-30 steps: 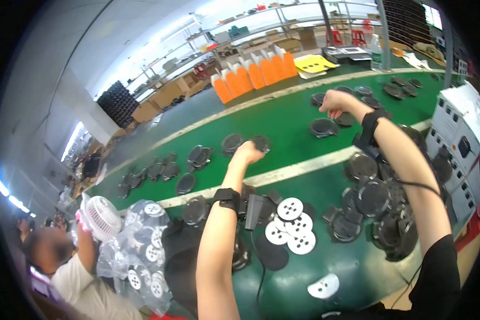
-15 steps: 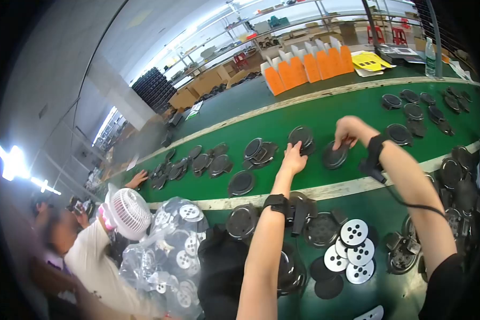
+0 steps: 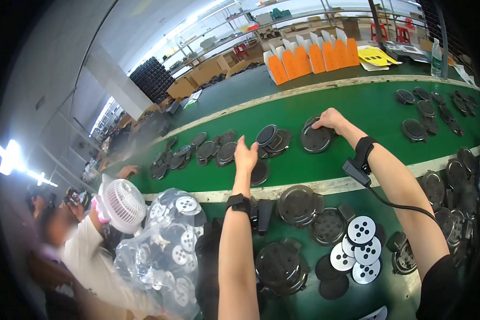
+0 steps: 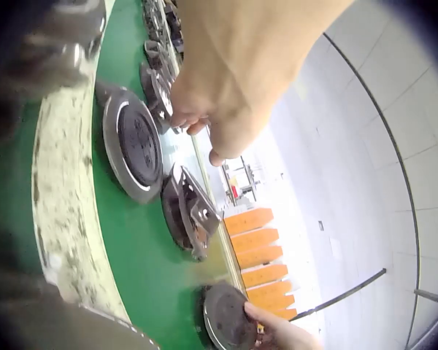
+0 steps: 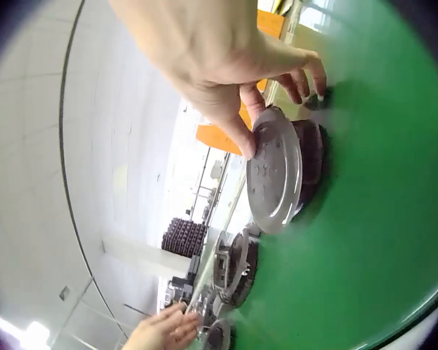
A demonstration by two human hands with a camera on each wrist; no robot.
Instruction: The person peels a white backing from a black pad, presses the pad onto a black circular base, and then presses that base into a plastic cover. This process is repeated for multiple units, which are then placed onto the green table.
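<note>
My right hand pinches the upper edge of a round dark plastic housing on the green belt. In the right wrist view, thumb and fingertips grip the rim of this housing, which tilts up with a thick dark part underneath. To the left, my left hand holds nothing, its fingers loosely extended above the belt. Beside its fingers lies a pair of overlapping round housings. Another round housing sits below that hand, partly covered by it. Further housings lie to its left.
A pale rail edges the belt. On the near table are white discs with holes, dark housings and a clear bag of white discs. Orange boxes stand beyond. A person with a white fan is at left.
My left hand has come off a housing and moved left. My right hand has moved left with a housing to about where the left hand was. The head view has also swung left.
</note>
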